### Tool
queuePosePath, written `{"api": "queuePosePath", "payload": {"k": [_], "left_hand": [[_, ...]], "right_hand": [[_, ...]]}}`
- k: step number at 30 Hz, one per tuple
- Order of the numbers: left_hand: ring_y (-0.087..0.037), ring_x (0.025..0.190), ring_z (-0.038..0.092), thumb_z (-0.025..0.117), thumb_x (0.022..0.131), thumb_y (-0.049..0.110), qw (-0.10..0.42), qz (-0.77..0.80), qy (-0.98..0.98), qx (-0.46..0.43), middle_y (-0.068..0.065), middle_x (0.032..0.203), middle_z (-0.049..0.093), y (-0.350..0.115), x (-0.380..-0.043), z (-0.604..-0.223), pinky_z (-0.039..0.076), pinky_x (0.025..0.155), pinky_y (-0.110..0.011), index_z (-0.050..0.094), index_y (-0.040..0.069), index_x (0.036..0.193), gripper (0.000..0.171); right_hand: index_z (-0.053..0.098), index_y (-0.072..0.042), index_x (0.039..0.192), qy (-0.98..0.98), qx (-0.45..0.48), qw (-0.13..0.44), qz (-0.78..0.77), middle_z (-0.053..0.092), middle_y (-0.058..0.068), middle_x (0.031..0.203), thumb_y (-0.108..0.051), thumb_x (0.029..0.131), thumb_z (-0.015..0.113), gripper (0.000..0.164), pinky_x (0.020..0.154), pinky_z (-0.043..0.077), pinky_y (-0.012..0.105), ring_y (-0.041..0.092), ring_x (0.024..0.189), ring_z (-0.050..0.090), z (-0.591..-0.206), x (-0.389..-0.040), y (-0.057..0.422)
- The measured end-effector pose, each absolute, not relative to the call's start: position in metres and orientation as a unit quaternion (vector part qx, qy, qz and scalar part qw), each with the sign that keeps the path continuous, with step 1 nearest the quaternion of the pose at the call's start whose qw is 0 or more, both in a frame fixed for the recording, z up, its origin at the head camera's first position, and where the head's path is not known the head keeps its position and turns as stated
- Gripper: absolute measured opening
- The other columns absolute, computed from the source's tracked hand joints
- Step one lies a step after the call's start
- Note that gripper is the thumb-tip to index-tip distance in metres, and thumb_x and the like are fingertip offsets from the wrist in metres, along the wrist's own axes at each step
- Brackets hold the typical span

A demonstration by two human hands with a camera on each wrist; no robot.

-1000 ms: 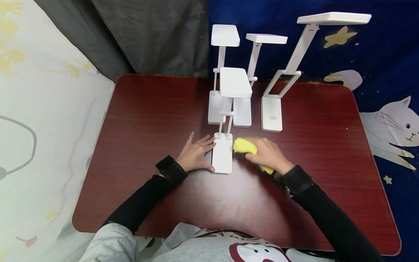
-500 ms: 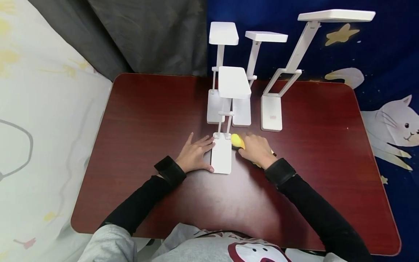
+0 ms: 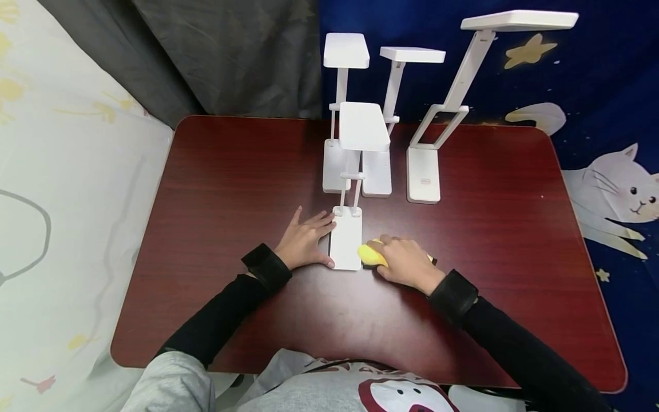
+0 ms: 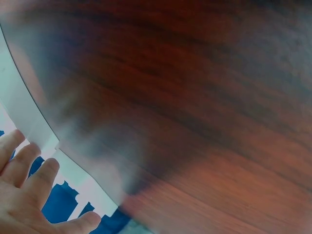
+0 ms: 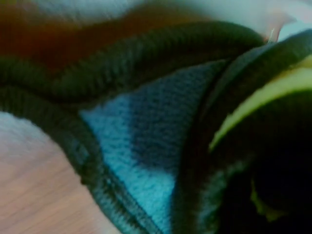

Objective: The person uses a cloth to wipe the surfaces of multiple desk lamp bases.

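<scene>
In the head view, a white desk lamp (image 3: 346, 243) stands nearest me, its flat head raised over a folding arm. My left hand (image 3: 306, 240) rests against the left side of its base with spread fingers, the thumb at the near corner. The left wrist view shows those fingers (image 4: 41, 178) extended along the white edge. My right hand (image 3: 409, 260) grips a bunched yellow cleaning cloth (image 3: 372, 254) at the right edge of the base, close to its near corner. Up close, the cloth (image 5: 146, 131) shows a grey-blue side and dark stitched edging; part of it is hidden under the palm.
Behind the near lamp stand two more white lamps, one left (image 3: 334, 166) and one middle (image 3: 377, 174), partly hidden by its head. A taller white lamp (image 3: 423, 174) is to their right. All are on a reddish-brown table (image 3: 231, 171), with curtains behind.
My right hand moved the cloth in against the lamp base, then toward me along its right edge to the near corner. The left hand has stayed at the base.
</scene>
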State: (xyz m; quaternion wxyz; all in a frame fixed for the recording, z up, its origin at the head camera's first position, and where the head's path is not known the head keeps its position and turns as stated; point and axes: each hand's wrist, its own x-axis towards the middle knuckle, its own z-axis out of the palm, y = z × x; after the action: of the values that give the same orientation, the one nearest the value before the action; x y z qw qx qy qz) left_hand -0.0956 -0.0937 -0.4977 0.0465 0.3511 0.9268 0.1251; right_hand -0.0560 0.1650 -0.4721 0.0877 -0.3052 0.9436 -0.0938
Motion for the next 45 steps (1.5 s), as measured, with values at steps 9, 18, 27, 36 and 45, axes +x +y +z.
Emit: {"api": "queuePosePath", "payload": {"k": [9, 18, 27, 36, 45], "left_hand": [[-0.016, 0.131, 0.031, 0.063, 0.053, 0.073, 0.058, 0.129, 0.927, 0.347, -0.001, 0.14, 0.038, -0.095, -0.097, -0.499, 0.009, 0.103, -0.059, 0.048, 0.014, 0.132, 0.1], [-0.017, 0.13, 0.032, 0.064, 0.053, 0.072, 0.055, 0.138, 0.926, 0.347, -0.001, 0.14, 0.038, -0.095, -0.094, -0.502, 0.009, 0.103, -0.059, 0.048, 0.014, 0.132, 0.1], [-0.016, 0.13, 0.032, 0.065, 0.054, 0.071, 0.065, 0.118, 0.927, 0.351, -0.003, 0.14, 0.038, -0.091, -0.096, -0.496, 0.01, 0.103, -0.058, 0.048, 0.012, 0.132, 0.099], [-0.015, 0.13, 0.032, 0.066, 0.052, 0.071, 0.069, 0.12, 0.929, 0.343, -0.002, 0.14, 0.038, -0.092, -0.097, -0.494, 0.009, 0.103, -0.058, 0.049, 0.013, 0.132, 0.1], [-0.017, 0.129, 0.034, 0.066, 0.052, 0.071, 0.061, 0.111, 0.931, 0.342, -0.003, 0.139, 0.04, -0.09, -0.096, -0.493, 0.01, 0.103, -0.058, 0.05, 0.012, 0.131, 0.099]], "right_hand": [[0.062, -0.027, 0.11, 0.861, -0.417, 0.218, -0.195, 0.058, -0.014, 0.093, -0.02, 0.066, 0.069, 0.045, 0.06, 0.042, 0.025, 0.003, 0.073, 0.051, -0.464, -0.041, 0.171], [0.062, -0.015, 0.108, 0.955, -0.238, 0.132, -0.115, 0.053, 0.002, 0.074, -0.022, 0.068, 0.066, 0.04, 0.044, 0.039, 0.034, 0.018, 0.058, 0.05, -0.455, -0.103, 0.176], [0.058, -0.007, 0.115, 0.973, -0.216, 0.077, -0.03, 0.059, 0.016, 0.093, -0.018, 0.07, 0.065, 0.047, 0.052, 0.046, 0.047, 0.033, 0.071, 0.058, -0.471, -0.115, 0.156], [0.059, -0.008, 0.114, 0.952, -0.297, 0.063, -0.037, 0.06, 0.012, 0.094, -0.022, 0.067, 0.069, 0.05, 0.052, 0.047, 0.043, 0.028, 0.07, 0.058, -0.469, -0.082, 0.16], [0.062, -0.013, 0.111, 0.926, -0.364, 0.079, -0.066, 0.059, 0.006, 0.093, -0.021, 0.063, 0.073, 0.05, 0.057, 0.049, 0.039, 0.023, 0.075, 0.058, -0.47, -0.047, 0.167]]}}
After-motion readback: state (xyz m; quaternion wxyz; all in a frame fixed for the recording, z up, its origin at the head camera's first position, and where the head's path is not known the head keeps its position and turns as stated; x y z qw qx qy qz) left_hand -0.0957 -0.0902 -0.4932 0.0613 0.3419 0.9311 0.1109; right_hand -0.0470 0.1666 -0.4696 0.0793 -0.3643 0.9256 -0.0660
